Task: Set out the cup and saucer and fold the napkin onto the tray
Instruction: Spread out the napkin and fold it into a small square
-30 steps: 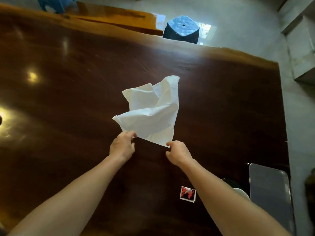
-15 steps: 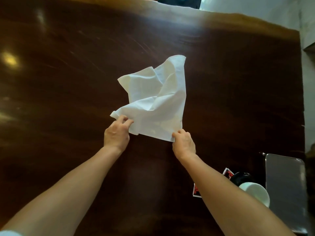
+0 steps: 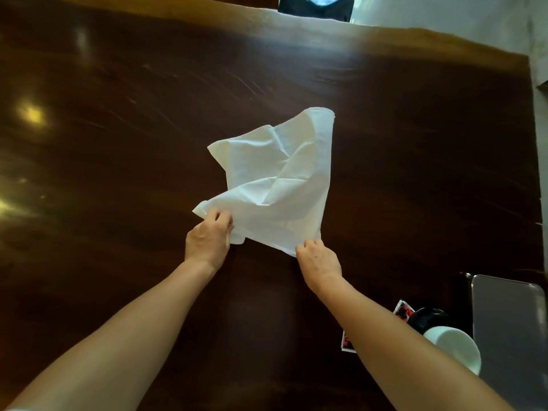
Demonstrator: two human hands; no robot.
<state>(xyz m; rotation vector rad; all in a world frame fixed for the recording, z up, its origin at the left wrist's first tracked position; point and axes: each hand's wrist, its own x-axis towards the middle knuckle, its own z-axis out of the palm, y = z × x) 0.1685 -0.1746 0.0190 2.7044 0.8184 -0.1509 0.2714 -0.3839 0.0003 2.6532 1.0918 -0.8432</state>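
Observation:
A crumpled white napkin [image 3: 275,185] lies on the dark wooden table [image 3: 118,143], its far part rumpled and partly folded over. My left hand [image 3: 209,240] pinches its near left corner. My right hand [image 3: 318,258] grips the near right corner. A white cup [image 3: 456,348] stands at the lower right beside a dark saucer [image 3: 430,317], which my right forearm partly hides. A grey metal tray [image 3: 510,330] lies at the right edge.
A red, black and white printed card [image 3: 347,342] lies under my right forearm near the cup. A dark stool [image 3: 317,5] stands beyond the table's far edge. The table's right edge runs close to the tray.
Both hands have kept their hold on the napkin's near corners. The left hand has shifted its grip slightly along the edge. The view has tilted down, showing more of the cup and tray.

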